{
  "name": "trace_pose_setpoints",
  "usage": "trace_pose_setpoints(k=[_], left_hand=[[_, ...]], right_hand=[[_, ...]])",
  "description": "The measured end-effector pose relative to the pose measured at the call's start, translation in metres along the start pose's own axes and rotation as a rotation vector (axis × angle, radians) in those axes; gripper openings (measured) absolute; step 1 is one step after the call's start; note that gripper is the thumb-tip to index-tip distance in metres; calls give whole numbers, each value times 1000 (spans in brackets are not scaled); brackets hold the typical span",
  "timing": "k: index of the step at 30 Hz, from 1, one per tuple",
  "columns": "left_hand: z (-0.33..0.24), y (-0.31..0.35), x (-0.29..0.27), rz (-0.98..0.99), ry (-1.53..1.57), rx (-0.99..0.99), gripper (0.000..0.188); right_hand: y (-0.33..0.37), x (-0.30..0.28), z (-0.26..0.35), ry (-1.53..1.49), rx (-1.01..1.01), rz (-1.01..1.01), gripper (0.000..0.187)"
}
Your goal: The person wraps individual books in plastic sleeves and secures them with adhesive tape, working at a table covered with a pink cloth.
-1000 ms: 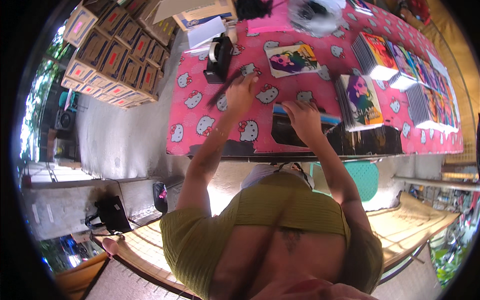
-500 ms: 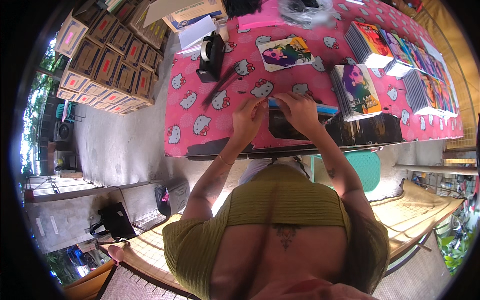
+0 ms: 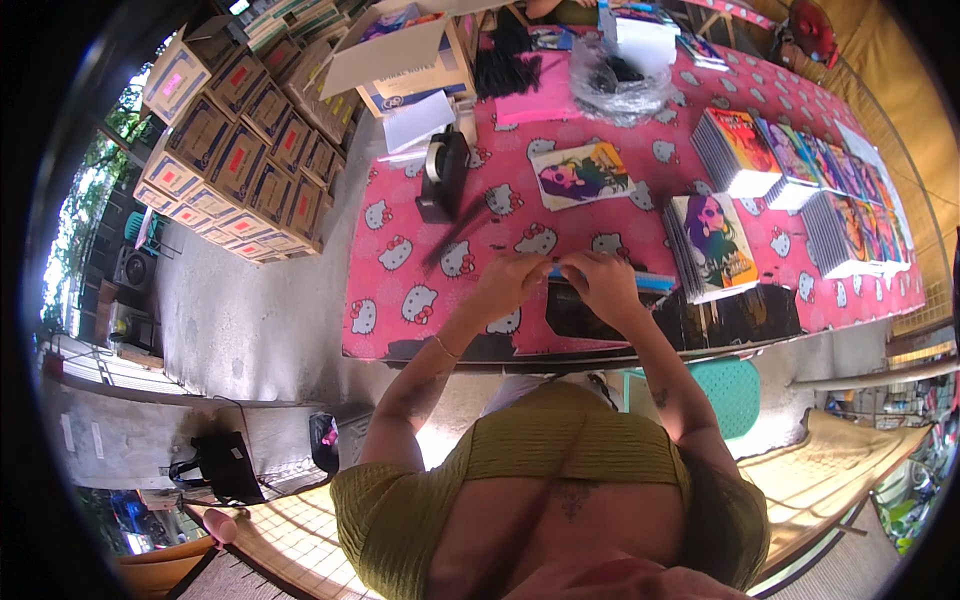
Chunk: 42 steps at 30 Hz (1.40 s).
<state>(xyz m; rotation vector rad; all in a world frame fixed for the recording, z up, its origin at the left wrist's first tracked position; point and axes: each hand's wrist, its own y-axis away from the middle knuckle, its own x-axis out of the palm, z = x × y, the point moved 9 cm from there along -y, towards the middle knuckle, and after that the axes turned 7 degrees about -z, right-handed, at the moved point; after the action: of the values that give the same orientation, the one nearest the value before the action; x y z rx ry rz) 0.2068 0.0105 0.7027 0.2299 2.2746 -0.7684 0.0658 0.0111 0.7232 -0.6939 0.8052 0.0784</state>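
My left hand [image 3: 512, 282] and my right hand [image 3: 600, 282] meet fingertip to fingertip over the near side of the pink patterned table [image 3: 400, 265]. Both are closed in a pinch; whatever lies between the fingers is too small to make out. A blue strip [image 3: 655, 282] reaches out past my right hand, its left part hidden by that hand. Under my right wrist is a flat black piece [image 3: 575, 318]. Just to the right stands a stack of notebooks [image 3: 712, 245] with colourful covers. Beyond my hands lies a thin notebook [image 3: 582, 176], and thin black strips [image 3: 455, 235] are left of it.
A black tape dispenser [image 3: 443, 180] stands at the table's left. Behind it are an open carton [image 3: 415, 75] and clear plastic wrap [image 3: 620, 85]. More notebook stacks [image 3: 738, 155] fill the right side. Stacked cartons [image 3: 235, 150] stand left, a green stool [image 3: 725, 395] below. A person's arm shows at the far edge.
My view has tilted up, so the table sits lower and more of its far side shows. My two hands have come closer together, fingertips now meeting.
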Motion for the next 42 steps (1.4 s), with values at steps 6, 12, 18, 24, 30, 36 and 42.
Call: trace_pose_setpoints(k=[6,12,18,24,30,36,42], left_hand=[[-3,-7,0,-10,-15,26,23],[-31,-15,-9,-79,-29,127,25],[1,-13,19,102,-50,-18,39],[-43,-10,29,-105,-595,12,74],[-31,2,41,-97,-684,-53,82],[-54,45,70,-105,-529,85,83],[-38,13,80,-41,-568,17,87]], right_hand=[[2,1,-8,-61,54,96,16],[7,-12,4,102,-109,43,21],[10,-6,-14,107,54,128,21],[7,-10,-19,113,90,106,20],[4,-11,-18,80,24,141,24],[28,-34,-41,154,-29,72,24],[21,-40,-54,171,93,186,24]])
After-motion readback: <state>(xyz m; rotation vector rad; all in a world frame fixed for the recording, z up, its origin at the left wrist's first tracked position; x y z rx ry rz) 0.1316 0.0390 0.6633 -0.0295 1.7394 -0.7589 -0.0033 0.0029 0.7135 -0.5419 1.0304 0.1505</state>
